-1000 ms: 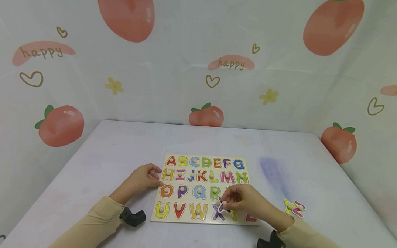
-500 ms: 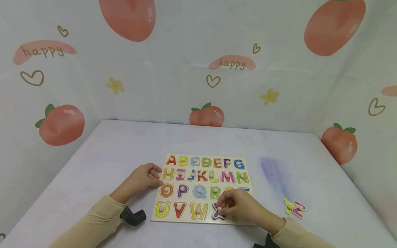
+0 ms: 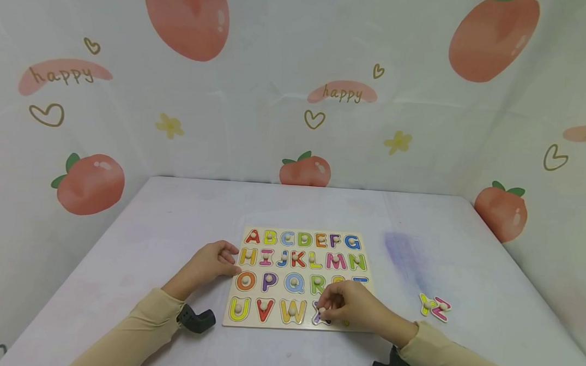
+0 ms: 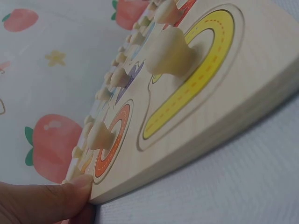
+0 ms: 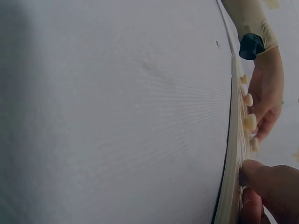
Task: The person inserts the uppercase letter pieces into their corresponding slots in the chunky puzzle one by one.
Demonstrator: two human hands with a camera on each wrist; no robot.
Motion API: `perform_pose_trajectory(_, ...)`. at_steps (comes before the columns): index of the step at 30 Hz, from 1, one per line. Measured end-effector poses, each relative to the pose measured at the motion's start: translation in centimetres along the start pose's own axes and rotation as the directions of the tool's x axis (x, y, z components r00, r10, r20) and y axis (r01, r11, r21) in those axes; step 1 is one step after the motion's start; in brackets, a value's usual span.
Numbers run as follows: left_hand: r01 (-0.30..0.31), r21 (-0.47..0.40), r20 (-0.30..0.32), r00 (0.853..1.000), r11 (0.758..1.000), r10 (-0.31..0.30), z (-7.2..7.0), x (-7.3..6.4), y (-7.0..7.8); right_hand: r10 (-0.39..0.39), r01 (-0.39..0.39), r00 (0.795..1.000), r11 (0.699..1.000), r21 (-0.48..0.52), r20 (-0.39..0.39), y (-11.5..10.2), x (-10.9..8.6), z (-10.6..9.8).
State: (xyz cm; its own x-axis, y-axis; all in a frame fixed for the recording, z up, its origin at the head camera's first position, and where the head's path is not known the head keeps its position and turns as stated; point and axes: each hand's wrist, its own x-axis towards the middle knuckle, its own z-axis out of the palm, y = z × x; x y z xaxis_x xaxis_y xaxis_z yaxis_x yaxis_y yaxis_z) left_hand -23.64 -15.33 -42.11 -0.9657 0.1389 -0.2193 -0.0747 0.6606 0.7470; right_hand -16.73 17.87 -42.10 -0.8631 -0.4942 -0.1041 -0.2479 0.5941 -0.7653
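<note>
A wooden alphabet puzzle board (image 3: 278,297) lies flat on the table, its letters set in rows with small knobs. My right hand (image 3: 353,304) pinches the knob of the purple letter X piece (image 3: 316,319) over the X spot in the bottom row; fingers partly cover the piece. My left hand (image 3: 216,262) touches the board's left edge beside H and O, fingers loosely extended. In the left wrist view the thumb (image 4: 51,198) presses the board edge near the orange O (image 4: 112,147). The right thumb (image 5: 266,179) shows low against the board in the right wrist view.
A yellow Y piece (image 3: 426,304) and a pink Z piece (image 3: 441,309) lie touching on the table to the board's right. The right hand and forearm hide the bottom-right part of the board. A printed cloth backdrop (image 3: 255,137) stands behind the table.
My right hand has moved slightly left and down, bringing the X piece from above the board onto its spot, where it now looks turned to match. The left hand stays put.
</note>
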Motion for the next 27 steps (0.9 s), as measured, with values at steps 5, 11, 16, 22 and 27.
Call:
perform_pose_trajectory(5, 0.020, -0.003, -0.002, 1.000, 1.000, -0.020, 0.1, 0.0, 0.0, 0.001, -0.001, 1.000, 1.000, -0.015, 0.003, 0.1, 0.0, 0.1)
perform_pose_trajectory(11, 0.025, -0.001, -0.007, 1.000, 1.000, -0.025, 0.1, 0.1, -0.1, 0.008, -0.008, 1.000, 1.000, -0.024, 0.002, -0.2, -0.1, -0.1)
perform_pose_trajectory(16, 0.023, 0.007, -0.010, 1.000, 1.000, -0.023, 0.2, 0.3, -0.3, 0.001, 0.000, 1.000, 1.000, 0.014, -0.018, -0.2, -0.8, -1.1)
perform_pose_trajectory(22, 0.030, 0.006, -0.016, 0.999, 1.000, -0.030, 0.3, 0.2, -0.3, 0.032, -0.026, 0.996, 0.996, 0.081, -0.077, 0.5, -2.1, -3.7)
perform_pose_trajectory(27, 0.024, 0.012, -0.010, 1.000, 1.000, -0.024, 0.1, 0.0, 0.0, 0.079, -0.068, 0.987, 0.995, 0.077, -0.143, 2.0, -4.1, -6.9)
